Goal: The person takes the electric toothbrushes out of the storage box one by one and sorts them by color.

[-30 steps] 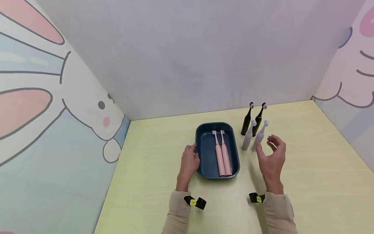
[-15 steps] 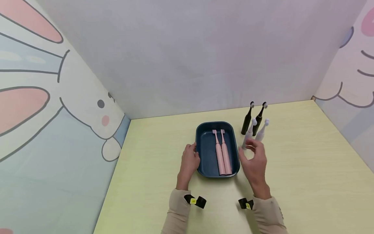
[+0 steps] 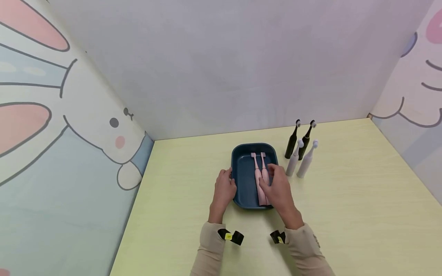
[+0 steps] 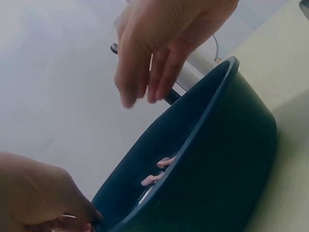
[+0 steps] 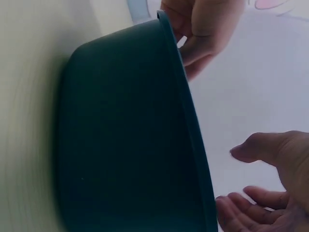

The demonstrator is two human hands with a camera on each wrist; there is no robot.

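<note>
The left hand point(image 3: 223, 188) grips the left rim of a dark blue tray point(image 3: 243, 188), thumb and fingers curled over its edge. The right hand point(image 3: 281, 191) hovers above the tray's right side, thumb and fingers spread well apart, holding nothing. Below it, two pink electric toothbrushes point(image 3: 261, 197) lie side by side inside, heads toward the far end. Right of the tray, two white electric toothbrushes point(image 3: 306, 165) stand upright on the pale wooden table point(image 3: 172, 191), two black electric toothbrushes point(image 3: 292, 145) just behind them.
</note>
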